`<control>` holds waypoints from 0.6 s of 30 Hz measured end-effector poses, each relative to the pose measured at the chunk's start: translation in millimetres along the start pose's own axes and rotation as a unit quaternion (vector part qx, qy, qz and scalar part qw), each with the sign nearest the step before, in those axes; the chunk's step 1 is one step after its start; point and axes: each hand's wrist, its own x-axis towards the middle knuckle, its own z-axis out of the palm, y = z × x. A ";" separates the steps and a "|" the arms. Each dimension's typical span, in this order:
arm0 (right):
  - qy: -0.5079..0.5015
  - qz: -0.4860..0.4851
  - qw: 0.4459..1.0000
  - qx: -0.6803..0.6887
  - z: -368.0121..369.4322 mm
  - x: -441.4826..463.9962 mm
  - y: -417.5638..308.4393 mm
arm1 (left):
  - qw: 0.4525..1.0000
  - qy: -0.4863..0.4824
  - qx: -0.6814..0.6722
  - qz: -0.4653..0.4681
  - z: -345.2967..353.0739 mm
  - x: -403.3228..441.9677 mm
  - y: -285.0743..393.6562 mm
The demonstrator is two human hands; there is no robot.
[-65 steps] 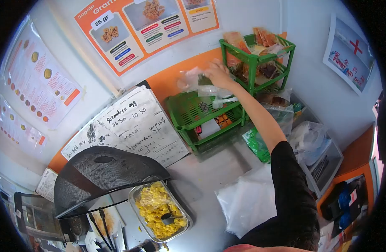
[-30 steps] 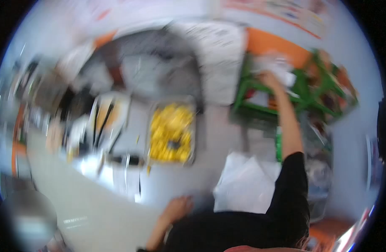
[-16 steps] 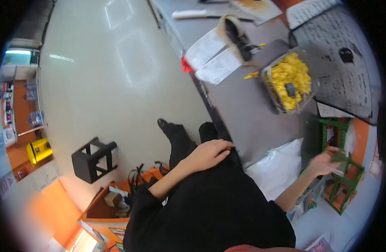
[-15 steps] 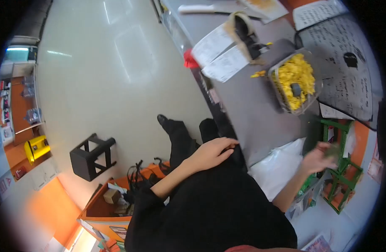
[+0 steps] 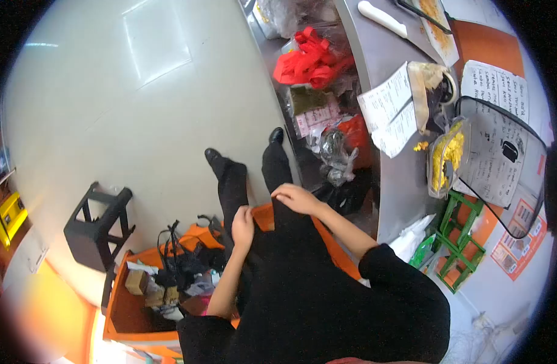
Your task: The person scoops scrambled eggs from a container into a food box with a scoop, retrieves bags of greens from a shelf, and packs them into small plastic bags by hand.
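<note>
My left hand rests on my left thigh, seen from the side, with some fingers hidden. My right hand lies over my right knee, its back upward and fingers loosely extended. Nothing shows in either hand. Both are below the grey table, nearest to my black trousers. To the right, on the table, a clear plastic container holds yellow shredded food. Written paper sheets and a roll of beige tape lie beyond it.
A white-handled knife lies on the table. Red bags and plastic packs fill the shelf below. At my left stand an orange bin with odds and ends and a black stool. A green rack stands at right.
My right hand has come from beside the green rack, where it was blurred, to my right knee. My left hand has shifted left onto my left thigh. The view has turned rightward and downward.
</note>
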 end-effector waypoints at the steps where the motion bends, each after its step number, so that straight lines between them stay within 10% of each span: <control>1: 0.048 -0.003 0.999 -0.024 -8.5 22.9 31.0 | 0.985 0.074 0.126 0.095 2.7 7.0 -28.6; 7: 0.443 0.261 0.854 0.075 -91.0 132.9 300.8 | 0.970 0.022 0.232 0.063 17.7 83.2 -54.2; 13: 0.254 0.458 0.833 -0.177 -82.6 79.3 440.6 | 0.987 -0.031 0.143 0.063 31.2 130.8 -82.0; 18: 0.368 0.542 0.736 -0.172 -61.4 41.0 497.4 | 0.974 -0.056 0.192 0.108 22.8 140.6 -112.7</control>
